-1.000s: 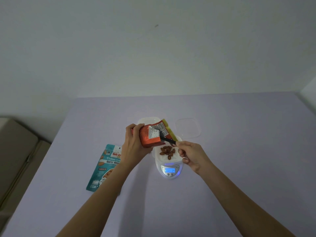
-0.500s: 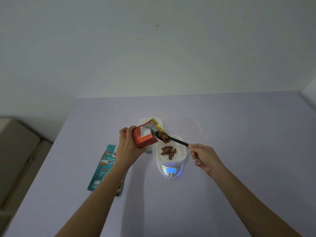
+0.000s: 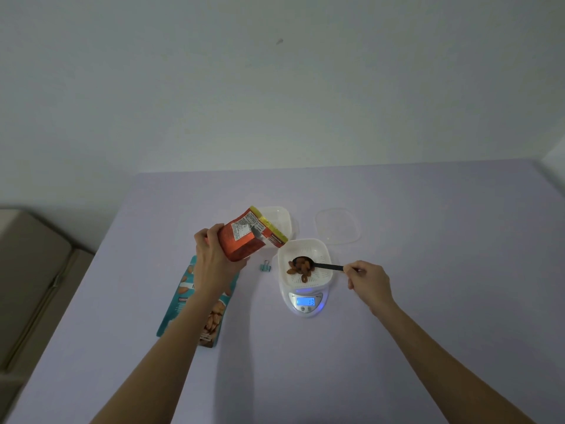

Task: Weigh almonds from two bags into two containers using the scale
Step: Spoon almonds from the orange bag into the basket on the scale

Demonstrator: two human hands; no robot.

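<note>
Now gripping the tilted orange bag (image 3: pixel 244 243) with left hand (image 3: pixel 214 264) fingers and pinching the spoon (image 3: pixel 328 265) with right hand (image 3: pixel 371 281) fingers, loaded with almonds (image 3: pixel 301 267) above the container (image 3: pixel 305 241) on the scale (image 3: pixel 305 310); liable to scatter them onto the desk (image 3: pixel 428 301) if tipped hastily

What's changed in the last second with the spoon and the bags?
The right hand drew the spoon out of the orange bag with a load of almonds and lowered it into the container on the scale. The left hand still holds the orange bag tilted. The teal bag, clip and lid lie where they were.
</note>
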